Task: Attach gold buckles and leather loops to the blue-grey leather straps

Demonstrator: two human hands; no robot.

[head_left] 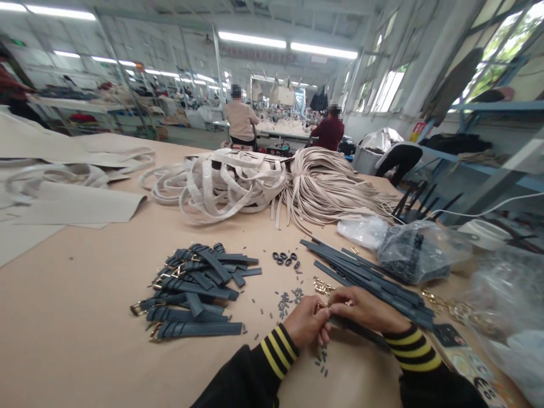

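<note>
My left hand [306,322] and my right hand [362,307] meet at the fingertips, both pinched on a dark strap [366,334] that runs back under my right hand. A small gold-coloured piece partly shows between the fingers; its shape is hidden. Small dark pieces [284,303] lie scattered just beyond and beside my left hand. Gold buckles [323,286] lie just behind my hands. To the left is a pile of dark straps with gold buckles [204,289]. Several dark loops [284,259] sit farther back. Long dark strips [365,277] lie beyond my right hand.
Pale strap coils [225,187] and a tied pale bundle [327,184] lie across the back of the table [102,266]. Pale sheets [80,201] are at the left. Clear plastic bags [419,252] and gold hardware [459,310] lie right. Two people sit farther off; another stands far left.
</note>
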